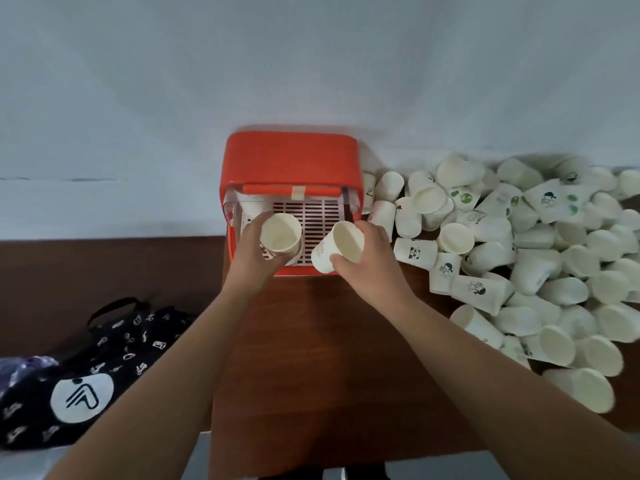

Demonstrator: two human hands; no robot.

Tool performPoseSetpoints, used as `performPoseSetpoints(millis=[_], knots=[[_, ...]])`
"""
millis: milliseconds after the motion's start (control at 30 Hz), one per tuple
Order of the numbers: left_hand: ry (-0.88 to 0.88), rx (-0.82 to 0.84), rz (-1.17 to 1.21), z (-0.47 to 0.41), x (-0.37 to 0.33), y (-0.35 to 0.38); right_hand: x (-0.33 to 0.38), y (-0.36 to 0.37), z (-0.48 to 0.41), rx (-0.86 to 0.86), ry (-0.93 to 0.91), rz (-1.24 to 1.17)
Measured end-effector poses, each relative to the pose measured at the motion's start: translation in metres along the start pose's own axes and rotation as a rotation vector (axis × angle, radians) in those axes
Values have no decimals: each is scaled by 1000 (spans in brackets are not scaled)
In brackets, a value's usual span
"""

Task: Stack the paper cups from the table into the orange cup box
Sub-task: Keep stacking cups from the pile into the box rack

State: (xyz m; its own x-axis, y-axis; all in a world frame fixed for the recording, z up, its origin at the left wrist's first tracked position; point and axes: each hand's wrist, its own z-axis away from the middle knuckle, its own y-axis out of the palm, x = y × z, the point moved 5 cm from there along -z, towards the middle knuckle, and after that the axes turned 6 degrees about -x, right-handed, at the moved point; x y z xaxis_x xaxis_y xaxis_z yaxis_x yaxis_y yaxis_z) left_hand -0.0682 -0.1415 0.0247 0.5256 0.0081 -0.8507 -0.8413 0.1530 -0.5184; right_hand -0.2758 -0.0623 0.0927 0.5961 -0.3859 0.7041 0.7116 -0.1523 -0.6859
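Note:
The orange cup box (pixel 291 161) stands against the wall on the brown table, its lid up and a white slotted tray showing inside. My left hand (pixel 251 252) grips an upright white paper cup (pixel 281 233) over the box's left side. My right hand (pixel 369 261) holds a second paper cup (pixel 337 245), tilted with its mouth toward me, at the box's front right corner. A big heap of loose paper cups (pixel 530 258) covers the table to the right, some with small printed pictures.
A black bag with white prints (pixel 90 372) lies to the left, below the table level. The brown table (pixel 311 358) stretches bare in front of the box between my forearms. A pale wall rises behind everything.

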Motion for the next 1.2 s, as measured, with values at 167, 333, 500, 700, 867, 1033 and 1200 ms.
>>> performPoseSetpoints(millis=[167,333,500,700,867,1033,1200], knots=[[9,103,-229,-9,15,15,-1,7,-10,-12,9,-2],[-29,228,-178,-8,34,14,10,21,-19,6,-9,-43],[-38,299,88,-8,34,-1,25,39,-27,24,-73,-72],[-181,183,191,-9,44,-19,51,60,-39,22,-178,-63],[-191,207,282,-11,43,-18,54,77,-37,78,-308,87],[-183,216,320,-12,43,-16,39,98,-36,87,-330,189],[-121,242,247,-15,45,-14,16,108,-39,191,-193,100]])
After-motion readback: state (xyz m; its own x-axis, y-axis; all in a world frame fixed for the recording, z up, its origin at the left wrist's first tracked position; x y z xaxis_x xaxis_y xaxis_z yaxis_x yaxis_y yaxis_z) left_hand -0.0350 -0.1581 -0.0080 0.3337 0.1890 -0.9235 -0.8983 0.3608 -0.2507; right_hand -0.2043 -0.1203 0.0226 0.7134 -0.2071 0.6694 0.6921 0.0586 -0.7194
